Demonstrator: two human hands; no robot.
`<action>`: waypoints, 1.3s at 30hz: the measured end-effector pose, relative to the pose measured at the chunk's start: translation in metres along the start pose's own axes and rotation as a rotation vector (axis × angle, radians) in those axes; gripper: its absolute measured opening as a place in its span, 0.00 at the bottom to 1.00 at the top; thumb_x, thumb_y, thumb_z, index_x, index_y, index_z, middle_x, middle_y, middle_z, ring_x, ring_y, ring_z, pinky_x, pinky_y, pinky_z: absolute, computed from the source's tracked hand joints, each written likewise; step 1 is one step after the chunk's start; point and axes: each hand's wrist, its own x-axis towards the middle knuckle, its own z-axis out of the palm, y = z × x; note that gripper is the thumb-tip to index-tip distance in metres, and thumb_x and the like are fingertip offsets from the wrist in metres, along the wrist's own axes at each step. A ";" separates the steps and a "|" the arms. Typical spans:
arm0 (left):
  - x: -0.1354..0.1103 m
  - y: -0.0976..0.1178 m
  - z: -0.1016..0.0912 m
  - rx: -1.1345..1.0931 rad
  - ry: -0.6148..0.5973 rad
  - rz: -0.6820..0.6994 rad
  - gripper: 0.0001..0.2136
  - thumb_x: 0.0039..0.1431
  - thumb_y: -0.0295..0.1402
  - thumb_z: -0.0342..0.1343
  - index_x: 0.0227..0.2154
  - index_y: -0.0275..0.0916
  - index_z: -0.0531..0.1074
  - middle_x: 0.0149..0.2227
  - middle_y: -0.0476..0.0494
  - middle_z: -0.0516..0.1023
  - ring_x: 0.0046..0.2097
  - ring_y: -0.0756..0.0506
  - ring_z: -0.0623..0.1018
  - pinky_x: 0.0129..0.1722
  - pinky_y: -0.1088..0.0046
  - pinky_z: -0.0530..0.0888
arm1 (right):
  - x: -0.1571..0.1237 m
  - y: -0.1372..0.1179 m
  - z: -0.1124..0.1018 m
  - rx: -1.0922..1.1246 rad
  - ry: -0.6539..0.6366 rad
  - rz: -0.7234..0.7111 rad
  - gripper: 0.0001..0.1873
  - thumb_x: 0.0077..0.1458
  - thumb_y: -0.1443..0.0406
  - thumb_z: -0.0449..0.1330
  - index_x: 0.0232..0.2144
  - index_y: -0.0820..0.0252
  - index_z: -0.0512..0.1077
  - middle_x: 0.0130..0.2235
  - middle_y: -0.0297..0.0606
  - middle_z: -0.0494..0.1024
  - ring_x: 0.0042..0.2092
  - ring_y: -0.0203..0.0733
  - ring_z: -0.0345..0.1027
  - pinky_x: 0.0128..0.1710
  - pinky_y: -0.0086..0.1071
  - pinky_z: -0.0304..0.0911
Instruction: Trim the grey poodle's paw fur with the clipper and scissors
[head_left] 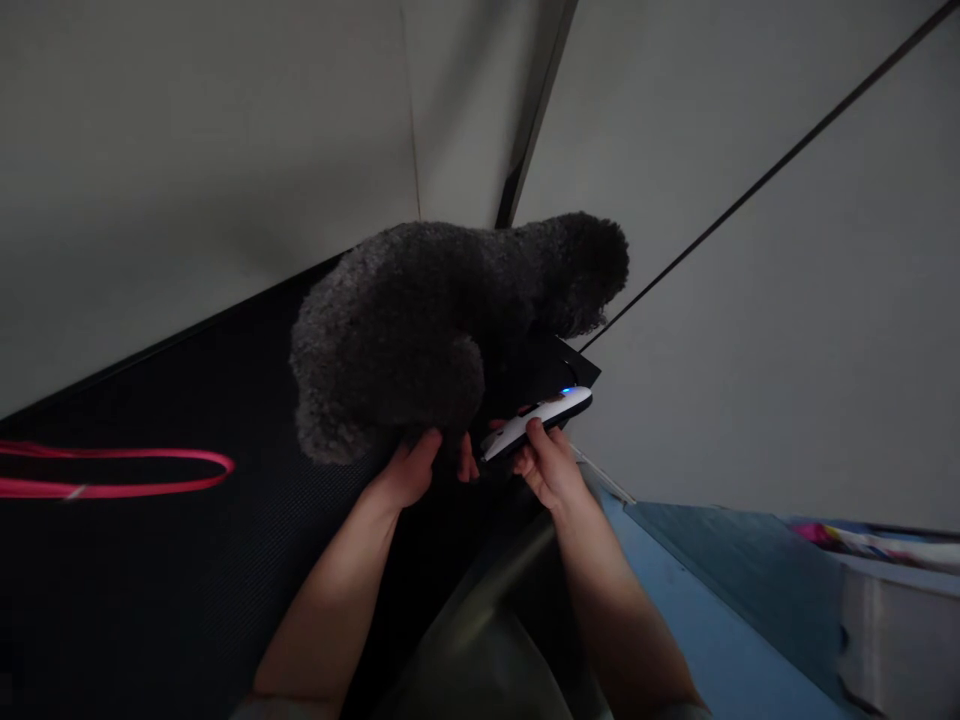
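Observation:
A grey curly-haired dog (405,320) sits or crouches on a black textured tabletop (247,560), its head pointing away to the right. My left hand (415,468) is closed at the dog's hind leg, low on its near side. The thumb lies on top and some fingertips show beyond the dark fur; the paw itself is too dark to make out. Held in my right hand (551,468) is a white electric hair clipper (551,410) with a lit blue light. Its narrow end points left, close to my left fingertips and apart from the dog's body.
A pink-red strap loop (169,453) extends in from the left, above the tabletop. Pale walls (225,120) stand behind the dog. At lower right are a blue surface (697,610) and a grey bin (900,640) near colourful packaging (862,540).

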 end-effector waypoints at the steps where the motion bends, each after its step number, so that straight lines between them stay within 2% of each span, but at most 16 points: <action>1: 0.000 -0.001 0.000 -0.007 0.000 -0.005 0.24 0.61 0.48 0.37 0.23 0.36 0.69 0.19 0.45 0.71 0.27 0.44 0.74 0.35 0.64 0.69 | -0.001 0.001 0.000 0.016 0.020 -0.013 0.22 0.42 0.51 0.67 0.33 0.59 0.66 0.32 0.40 0.81 0.15 0.27 0.60 0.10 0.22 0.57; 5: 0.000 -0.004 -0.002 -0.021 -0.004 -0.011 0.23 0.60 0.49 0.38 0.25 0.36 0.69 0.19 0.46 0.70 0.28 0.43 0.74 0.35 0.64 0.69 | -0.005 0.006 0.004 -0.008 0.122 -0.061 0.20 0.45 0.52 0.65 0.30 0.59 0.65 0.28 0.37 0.80 0.13 0.26 0.55 0.08 0.21 0.52; 12: 0.001 0.004 -0.002 0.049 -0.019 -0.008 0.24 0.61 0.45 0.36 0.21 0.36 0.68 0.20 0.44 0.71 0.29 0.44 0.74 0.37 0.65 0.67 | -0.021 0.019 0.013 0.010 0.180 -0.227 0.22 0.47 0.53 0.64 0.39 0.56 0.62 0.31 0.34 0.79 0.16 0.28 0.60 0.12 0.23 0.55; 20: 0.001 -0.002 -0.001 -0.036 -0.013 0.024 0.22 0.60 0.49 0.39 0.25 0.37 0.66 0.17 0.48 0.69 0.27 0.45 0.73 0.34 0.66 0.67 | -0.028 0.026 0.005 -0.073 0.148 -0.365 0.17 0.50 0.58 0.63 0.39 0.56 0.62 0.36 0.35 0.79 0.19 0.28 0.63 0.14 0.22 0.58; 30: 0.003 -0.006 -0.001 -0.036 -0.035 0.026 0.22 0.61 0.50 0.38 0.24 0.38 0.64 0.17 0.49 0.67 0.26 0.45 0.72 0.34 0.66 0.67 | -0.025 0.026 -0.003 -0.134 0.123 -0.392 0.17 0.50 0.58 0.62 0.40 0.55 0.62 0.36 0.36 0.79 0.20 0.29 0.65 0.15 0.22 0.58; 36: 0.002 -0.007 -0.002 -0.044 -0.066 0.048 0.22 0.60 0.52 0.39 0.24 0.38 0.64 0.17 0.49 0.67 0.26 0.45 0.72 0.33 0.66 0.66 | -0.027 0.028 0.004 -0.134 0.124 -0.423 0.17 0.49 0.60 0.63 0.39 0.55 0.62 0.37 0.36 0.79 0.20 0.29 0.65 0.15 0.23 0.60; 39: 0.002 -0.007 -0.004 -0.024 -0.062 0.058 0.21 0.60 0.50 0.40 0.25 0.37 0.65 0.18 0.48 0.68 0.28 0.44 0.73 0.35 0.65 0.66 | -0.030 0.026 0.009 -0.061 0.113 -0.364 0.19 0.47 0.60 0.65 0.39 0.55 0.62 0.38 0.36 0.79 0.21 0.29 0.66 0.17 0.23 0.61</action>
